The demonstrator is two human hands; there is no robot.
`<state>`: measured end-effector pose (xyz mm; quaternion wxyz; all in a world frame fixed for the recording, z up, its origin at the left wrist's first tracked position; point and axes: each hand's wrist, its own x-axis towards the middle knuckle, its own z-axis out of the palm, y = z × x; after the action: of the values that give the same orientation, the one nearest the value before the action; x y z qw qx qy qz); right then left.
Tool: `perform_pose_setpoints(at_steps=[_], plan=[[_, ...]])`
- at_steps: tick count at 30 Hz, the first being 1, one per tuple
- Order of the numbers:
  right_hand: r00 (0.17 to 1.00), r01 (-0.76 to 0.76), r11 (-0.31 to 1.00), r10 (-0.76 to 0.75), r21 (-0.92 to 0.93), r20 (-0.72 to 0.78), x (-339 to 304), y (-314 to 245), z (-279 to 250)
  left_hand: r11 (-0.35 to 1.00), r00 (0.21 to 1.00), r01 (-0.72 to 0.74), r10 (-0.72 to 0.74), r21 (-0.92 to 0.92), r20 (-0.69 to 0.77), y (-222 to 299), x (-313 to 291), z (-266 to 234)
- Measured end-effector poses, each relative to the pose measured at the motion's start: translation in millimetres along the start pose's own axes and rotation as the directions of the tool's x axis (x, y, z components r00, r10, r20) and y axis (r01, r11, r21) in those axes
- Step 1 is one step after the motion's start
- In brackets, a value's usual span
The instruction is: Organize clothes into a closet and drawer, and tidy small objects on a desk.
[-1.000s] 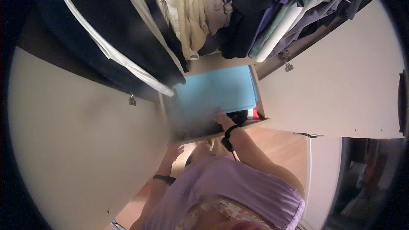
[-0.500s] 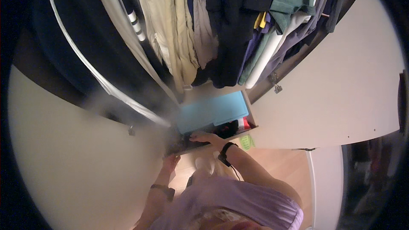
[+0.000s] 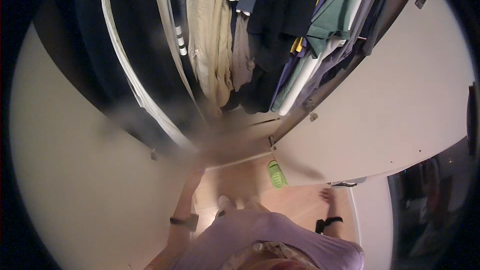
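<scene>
Drawer front point(image 3: 235, 146) beyond and left of green shoe point(image 3: 277, 175) — hazy. Left hand point(image 3: 198, 165) left of shoe, near drawer front; cannot tell whether gripping. Right hand point(image 3: 327, 196) right of shoe, fingers loosely spread, near right door point(image 3: 395, 100) — clothes point(image 3: 202, 40) hanging beyond shoe.

My smooth, pale left door point(image 3: 90, 170) stands open, left of the hanging clothes point(image 3: 215, 45). My pale right door point(image 3: 395, 105) stands open, right of them.
</scene>
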<state>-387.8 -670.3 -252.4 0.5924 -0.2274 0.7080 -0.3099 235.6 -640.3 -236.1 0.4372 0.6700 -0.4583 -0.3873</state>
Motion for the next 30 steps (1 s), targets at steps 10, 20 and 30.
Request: perform_pose_setpoints(at_steps=[10,20,30], plan=[[0.378,0.921,0.306,-0.85,0.24,-0.367,-135.9,-281.3,-116.4,0.548,-0.451,-0.348,0.613,0.761,-0.648,230.9,-283.9,-166.3],[0.143,0.967,0.186,-0.962,-0.176,-0.232,-150.2,-270.3,-56.6,0.808,0.437,-0.541,0.033,-0.233,-0.899,180.3,-290.2,-185.2],[-0.3,0.939,-0.344,-0.796,0.015,0.526,-243.4,-300.3,195.5,0.912,0.589,-0.405,0.317,0.067,-0.743,259.1,-139.3,19.0]])
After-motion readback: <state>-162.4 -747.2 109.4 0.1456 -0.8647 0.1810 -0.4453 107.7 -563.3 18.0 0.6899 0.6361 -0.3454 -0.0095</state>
